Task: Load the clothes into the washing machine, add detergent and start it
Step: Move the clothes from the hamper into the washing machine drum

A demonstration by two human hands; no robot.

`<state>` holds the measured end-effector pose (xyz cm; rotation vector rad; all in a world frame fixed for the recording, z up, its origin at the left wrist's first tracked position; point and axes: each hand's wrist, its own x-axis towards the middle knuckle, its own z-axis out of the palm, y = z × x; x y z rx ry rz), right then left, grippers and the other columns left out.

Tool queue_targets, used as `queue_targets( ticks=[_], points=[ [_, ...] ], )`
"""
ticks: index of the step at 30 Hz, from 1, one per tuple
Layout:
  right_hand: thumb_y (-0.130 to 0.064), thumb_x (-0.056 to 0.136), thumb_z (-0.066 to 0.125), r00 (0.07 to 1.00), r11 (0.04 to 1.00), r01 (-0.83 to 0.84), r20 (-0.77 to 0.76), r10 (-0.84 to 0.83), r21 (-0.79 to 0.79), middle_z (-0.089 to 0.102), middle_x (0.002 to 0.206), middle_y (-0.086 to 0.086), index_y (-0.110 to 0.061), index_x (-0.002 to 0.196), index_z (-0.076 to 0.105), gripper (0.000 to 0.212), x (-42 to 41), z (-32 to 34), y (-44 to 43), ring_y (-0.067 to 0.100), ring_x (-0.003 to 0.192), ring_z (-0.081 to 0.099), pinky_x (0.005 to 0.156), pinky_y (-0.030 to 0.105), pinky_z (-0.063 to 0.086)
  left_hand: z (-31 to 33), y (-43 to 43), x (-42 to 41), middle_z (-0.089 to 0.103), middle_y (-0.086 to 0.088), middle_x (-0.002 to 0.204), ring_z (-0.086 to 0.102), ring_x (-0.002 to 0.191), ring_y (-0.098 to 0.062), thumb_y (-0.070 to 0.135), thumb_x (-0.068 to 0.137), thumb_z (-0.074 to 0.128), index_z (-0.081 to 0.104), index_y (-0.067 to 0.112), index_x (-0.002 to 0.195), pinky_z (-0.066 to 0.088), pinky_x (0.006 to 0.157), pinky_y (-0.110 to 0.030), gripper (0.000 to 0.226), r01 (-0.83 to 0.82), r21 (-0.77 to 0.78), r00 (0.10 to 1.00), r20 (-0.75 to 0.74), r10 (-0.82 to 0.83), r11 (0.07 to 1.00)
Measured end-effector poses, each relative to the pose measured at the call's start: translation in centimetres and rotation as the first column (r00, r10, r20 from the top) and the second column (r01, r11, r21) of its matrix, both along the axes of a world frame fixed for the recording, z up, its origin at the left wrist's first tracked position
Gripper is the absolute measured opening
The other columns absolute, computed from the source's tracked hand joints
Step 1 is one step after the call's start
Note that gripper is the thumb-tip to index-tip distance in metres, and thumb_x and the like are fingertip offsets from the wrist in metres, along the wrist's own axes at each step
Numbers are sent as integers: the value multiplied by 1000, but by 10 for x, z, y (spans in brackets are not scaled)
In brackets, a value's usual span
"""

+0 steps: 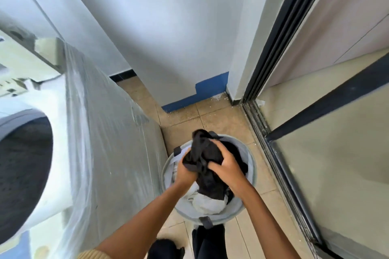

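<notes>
The left hand and right hand, close together, clutch a crumpled black cloth garment over the round grey laundry basket; bunching its trailing ends first should ease the swing to the white plastic-wrapped washing machine at the left.

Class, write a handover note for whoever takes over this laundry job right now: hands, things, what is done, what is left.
Left hand and right hand both grip the black garment, bunched above the laundry basket.
White clothes lie in the basket, which stands on the tiled floor beside the washing machine.
Done: one garment in hand; nothing seen loaded.
Left: load it and the rest, add detergent (none in view), start the machine.
</notes>
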<state>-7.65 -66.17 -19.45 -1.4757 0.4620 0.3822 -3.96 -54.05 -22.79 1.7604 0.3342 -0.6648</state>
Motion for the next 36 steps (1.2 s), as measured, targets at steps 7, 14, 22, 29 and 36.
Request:
queue_targets(
  ticks=[7,14,22,29,36],
  points=[
    [16,74,54,987,941,155,-3,-163,-301,45,136,7,-33,122,48,69,-39,-15,-44,21,128,44,95,23,46,85,21,24,61,-9,94,57,78,-21,4,91,52,58,2,106,49,60,-24,16,-173,61,982,85,167,983],
    [-59,69,64,989,751,-145,-108,98,-644,1,157,12,-25,150,3,107,-36,-16,-8,33,143,10,112,46,22,206,59,36,73,-2,75,66,67,-12,20,97,41,58,17,83,51,60,-23,22,-53,-190,997,-57,43,980],
    [8,91,41,939,936,344,22,-343,-72,62,91,13,10,102,58,21,26,86,27,22,85,57,58,20,51,274,107,29,54,19,33,56,36,3,15,100,33,47,20,73,48,44,-19,31,-287,-209,949,75,307,935],
    [-1,94,38,894,897,391,145,-424,207,59,69,4,-13,78,59,29,30,204,36,15,61,53,49,23,44,297,177,5,60,5,40,61,44,-5,17,100,23,46,15,72,49,51,-21,36,-396,-358,901,26,433,846],
    [3,93,37,907,957,109,368,-207,269,63,70,2,-10,83,61,29,56,311,129,13,56,61,51,25,51,351,298,14,59,4,46,58,49,-8,18,96,28,52,17,62,47,55,-19,42,-457,-496,787,160,595,738]
  ],
)
